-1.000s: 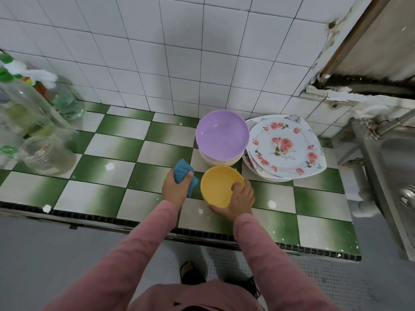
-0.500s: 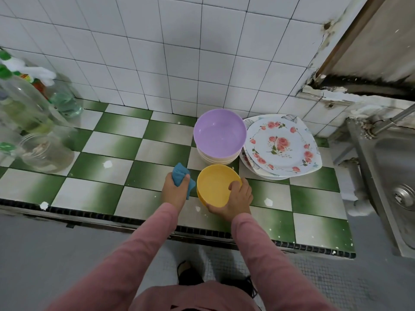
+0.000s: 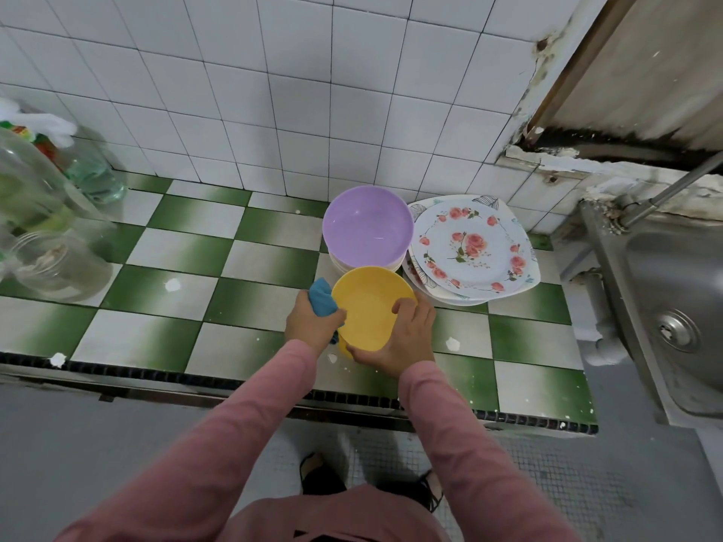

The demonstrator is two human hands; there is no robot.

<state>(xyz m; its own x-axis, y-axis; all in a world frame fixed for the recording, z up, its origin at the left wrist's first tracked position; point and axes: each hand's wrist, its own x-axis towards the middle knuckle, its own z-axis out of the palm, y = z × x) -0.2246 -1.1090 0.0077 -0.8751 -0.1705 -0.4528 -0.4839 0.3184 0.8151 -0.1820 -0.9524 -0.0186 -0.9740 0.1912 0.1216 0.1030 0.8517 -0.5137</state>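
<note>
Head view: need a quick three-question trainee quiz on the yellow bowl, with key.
1. True or false: the left hand grips a blue cloth.
2. Which hand grips the yellow bowl directly? A) left B) right C) neither
3. Fill in: the purple bowl tops a stack just camera-left of the ___ plates.
Key: 1 true; 2 B, the right hand, fingers over the rim; 3 floral.

Blue cloth (image 3: 321,297) mostly hidden inside left hand (image 3: 311,322), bottles (image 3: 27,189) blurred, cut off at left edge
</note>
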